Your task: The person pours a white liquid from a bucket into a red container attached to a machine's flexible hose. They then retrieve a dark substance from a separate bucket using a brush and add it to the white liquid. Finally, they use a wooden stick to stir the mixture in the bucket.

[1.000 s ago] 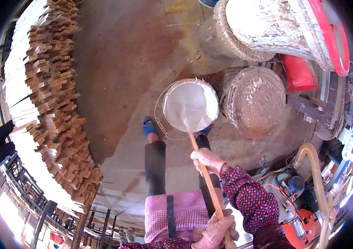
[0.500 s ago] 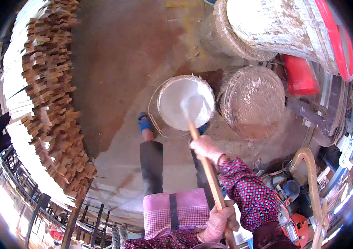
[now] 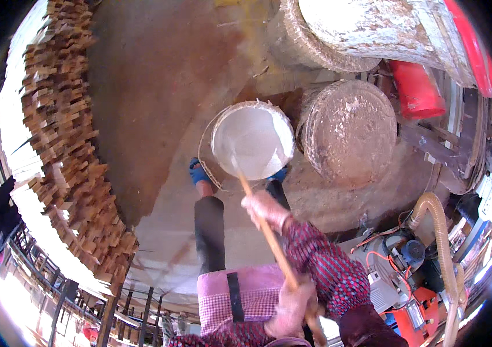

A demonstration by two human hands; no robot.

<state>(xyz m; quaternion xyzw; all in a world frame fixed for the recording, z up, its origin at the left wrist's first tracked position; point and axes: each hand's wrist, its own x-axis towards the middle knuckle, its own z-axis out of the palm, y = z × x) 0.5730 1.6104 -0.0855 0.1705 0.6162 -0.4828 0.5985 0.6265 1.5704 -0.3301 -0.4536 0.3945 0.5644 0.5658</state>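
Looking down from the head camera. My right hand (image 3: 264,209) is closed around a long wooden stick (image 3: 269,234), gripping it partway up the shaft. My left hand (image 3: 293,306) is wrapped around the same stick nearer its top end, low in the view, close to my body. Both hands wear pale, dusty gloves; red-checked sleeves run back from them.

The stick slants up and to the left from my hands. Its lower end sits inside a white bucket (image 3: 253,140), dipped into the white liquid that fills it. The bucket stands on the floor (image 3: 159,75) just ahead of my feet, between two blue shoes (image 3: 198,172). A thin wire handle loops down on the bucket's left side.

Just beside the bucket, to the right, a second round drum (image 3: 350,132), crusted with dried pale material on top. Above it, a larger crusted drum (image 3: 338,32) lying tilted. A red container (image 3: 416,88) sits to the right of these.

Left side: a tall stack of small wooden blocks (image 3: 64,133) runs along the edge of the brown floor. Lower right: a ribbed tan hose (image 3: 437,231) curves over an orange machine (image 3: 413,312).
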